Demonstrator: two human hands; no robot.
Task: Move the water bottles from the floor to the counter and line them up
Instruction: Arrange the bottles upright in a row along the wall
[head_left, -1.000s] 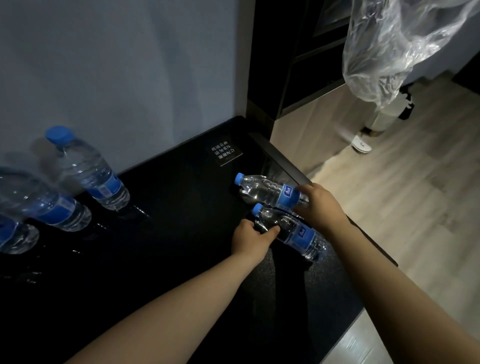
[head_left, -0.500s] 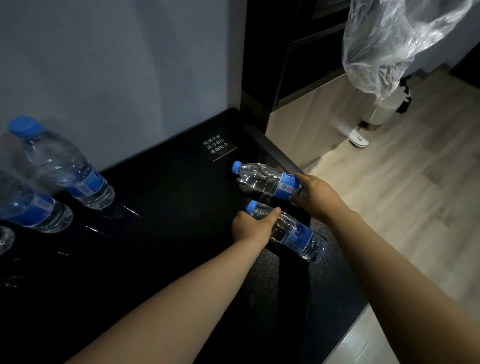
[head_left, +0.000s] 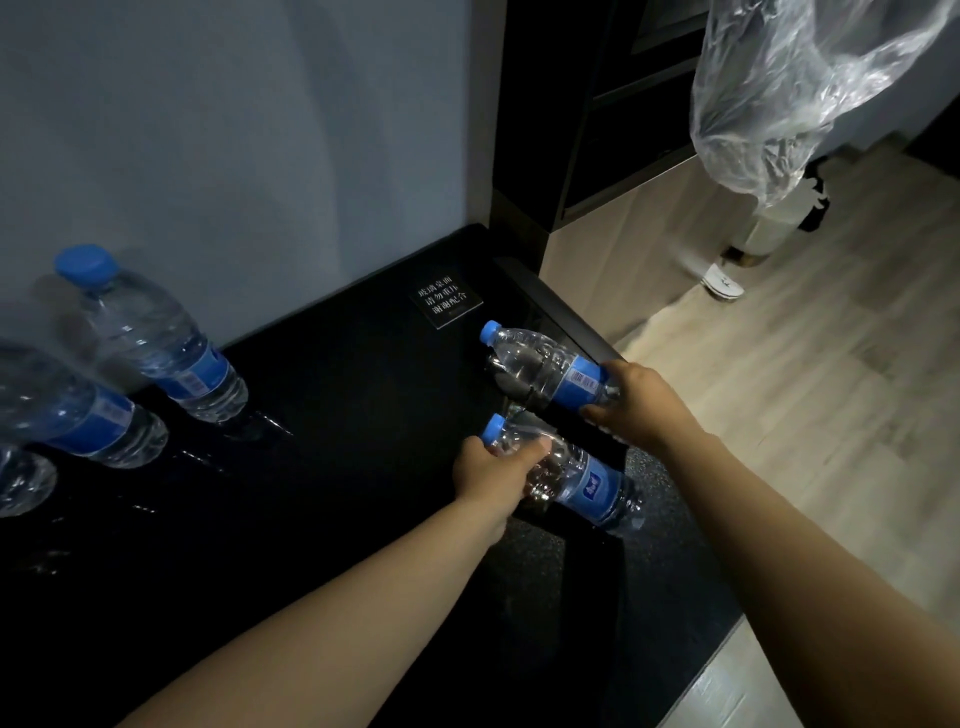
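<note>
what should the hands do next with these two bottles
Probably carry both left and stand them beside the rightmost standing bottle. The left hand grips the near bottle by its neck, the right hand the far bottle at its base; both are tilted at the right end of the counter, apart from that row.

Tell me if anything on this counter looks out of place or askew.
The far bottle, in the right hand, and near bottle, in the left hand, lie tipped; the bottles at left stand upright.
</note>
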